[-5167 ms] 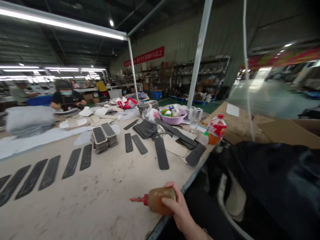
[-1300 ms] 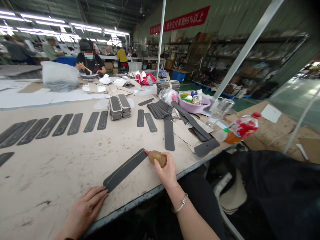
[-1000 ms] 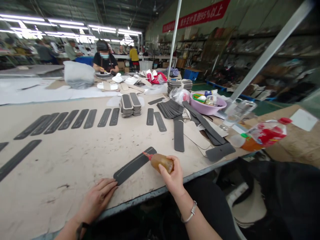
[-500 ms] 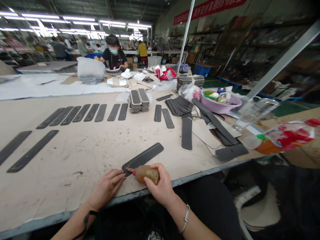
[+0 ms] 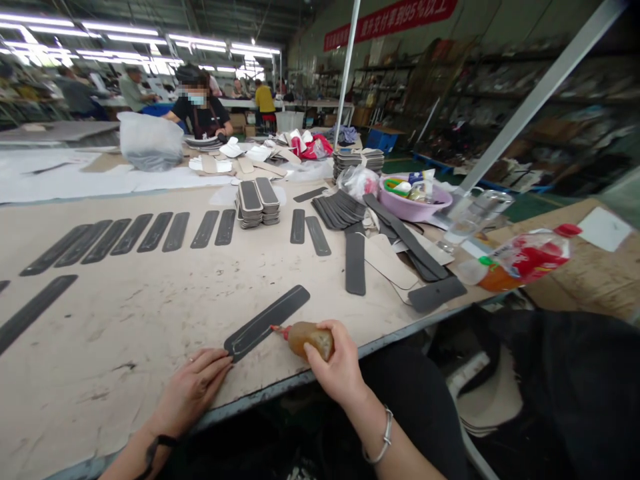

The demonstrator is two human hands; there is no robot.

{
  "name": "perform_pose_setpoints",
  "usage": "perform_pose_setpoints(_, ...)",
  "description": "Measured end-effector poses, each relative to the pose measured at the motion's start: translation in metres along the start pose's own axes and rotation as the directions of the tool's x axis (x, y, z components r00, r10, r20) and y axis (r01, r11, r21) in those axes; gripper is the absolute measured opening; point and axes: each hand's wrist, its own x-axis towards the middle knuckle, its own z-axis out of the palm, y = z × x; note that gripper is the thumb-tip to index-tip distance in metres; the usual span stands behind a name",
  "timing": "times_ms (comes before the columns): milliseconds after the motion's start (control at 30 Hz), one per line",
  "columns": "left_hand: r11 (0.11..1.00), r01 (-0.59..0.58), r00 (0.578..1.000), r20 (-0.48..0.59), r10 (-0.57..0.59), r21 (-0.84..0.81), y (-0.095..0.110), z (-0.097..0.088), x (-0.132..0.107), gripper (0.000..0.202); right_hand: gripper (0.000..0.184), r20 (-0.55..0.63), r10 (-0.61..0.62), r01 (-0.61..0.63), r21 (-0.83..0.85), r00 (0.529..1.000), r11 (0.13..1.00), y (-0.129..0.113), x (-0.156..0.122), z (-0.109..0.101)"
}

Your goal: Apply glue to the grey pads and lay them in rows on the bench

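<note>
My right hand (image 5: pixel 336 367) is closed round a brown glue bottle (image 5: pixel 306 335) with a red nozzle. The nozzle touches the near edge of a long dark strip (image 5: pixel 267 321) that lies slanted on the worktable (image 5: pixel 150 313). A pale glue line runs along the strip's border. My left hand (image 5: pixel 193 390) lies flat on the table, fingers stretched out, fingertips at the strip's near end.
Rows of dark strips (image 5: pixel 125 235) lie across the table, with a stack of pads (image 5: pixel 257 202), a fanned pile of strips (image 5: pixel 340 210), a pink basin (image 5: pixel 413 203), a glass (image 5: pixel 463 217) and a drink bottle (image 5: pixel 525 257). A masked person (image 5: pixel 200 110) works at the far end.
The glue bottle's nozzle ran from the strip's far end down to its near end, then part way back along the near edge. My left hand stayed at the near end.
</note>
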Motion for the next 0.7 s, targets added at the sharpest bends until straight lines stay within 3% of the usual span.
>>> perform_pose_setpoints(200,0.996,-0.08,0.996,-0.046,0.082,0.048,-0.001,-0.002,0.008,0.024,0.025,-0.168,-0.041,0.009,-0.188,0.985,0.982,0.021,0.028,-0.012)
perform_pose_setpoints(333,0.992,-0.109,0.992,-0.063,0.113,0.056,-0.002,-0.003,0.01,0.024,0.026,-0.207,-0.051,0.022,-0.141,0.977,0.99,0.019,0.031,-0.009)
perform_pose_setpoints(500,0.996,-0.084,0.996,-0.041,0.085,0.023,-0.005,-0.001,0.008,0.023,0.031,-0.025,-0.05,0.053,0.15,0.998,0.987,-0.005,0.008,0.011)
perform_pose_setpoints(600,0.998,-0.062,0.997,-0.034,0.063,0.01,-0.005,0.001,0.007,0.023,0.031,0.089,-0.109,0.097,0.129,0.99,0.987,-0.016,0.001,0.019)
perform_pose_setpoints(700,0.998,-0.057,0.997,-0.051,0.057,0.003,-0.003,0.0,0.009,0.024,0.03,0.06,-0.083,0.079,0.06,0.995,0.995,-0.012,0.008,0.016)
